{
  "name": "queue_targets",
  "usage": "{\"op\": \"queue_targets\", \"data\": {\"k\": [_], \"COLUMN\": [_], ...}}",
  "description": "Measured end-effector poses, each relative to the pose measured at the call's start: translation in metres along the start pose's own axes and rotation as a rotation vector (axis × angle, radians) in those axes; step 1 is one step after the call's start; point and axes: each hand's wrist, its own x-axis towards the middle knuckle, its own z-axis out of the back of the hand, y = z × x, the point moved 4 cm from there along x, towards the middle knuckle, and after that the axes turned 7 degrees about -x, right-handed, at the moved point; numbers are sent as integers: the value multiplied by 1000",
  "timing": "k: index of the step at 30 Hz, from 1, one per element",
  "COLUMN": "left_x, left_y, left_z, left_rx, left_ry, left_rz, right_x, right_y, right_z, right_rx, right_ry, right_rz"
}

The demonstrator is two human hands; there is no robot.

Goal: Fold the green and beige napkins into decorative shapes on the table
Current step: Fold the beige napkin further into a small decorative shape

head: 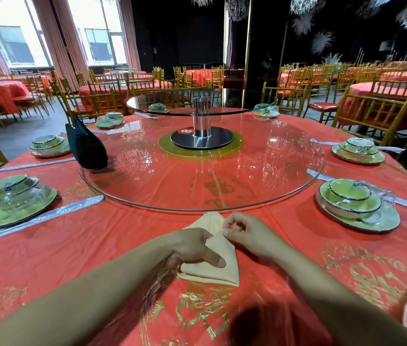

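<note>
Beige cloth napkin (pixel 222 270) folded into soft triangle, flat on glossy red counter (pixel 97 245), left grip (pixel 192 248) clamps left fold, thumb on top, right grip (pixel 245 233) pinches upper edge

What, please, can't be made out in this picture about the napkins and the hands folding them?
Head view throughout.
Beige napkin: its left side is covered by the left hand, so the folds there are hidden.
Right hand: curled fingers hide how much cloth its grip holds.
Green napkin: too dark to read its folds.
Table number disc: partly behind the steel post.
</note>
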Motion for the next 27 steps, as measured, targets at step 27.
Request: {"op": "queue_targets", "data": {"k": [27], "left_x": [2], "left_y": [-5], "left_z": [7], "left_rx": [116], "left_ry": [-82], "left_rz": [-75], "right_x": [1], "right_y": [-2], "right_z": [-2], "right_rx": [-106], "right_ry": [-61], "right_rz": [-103]}}
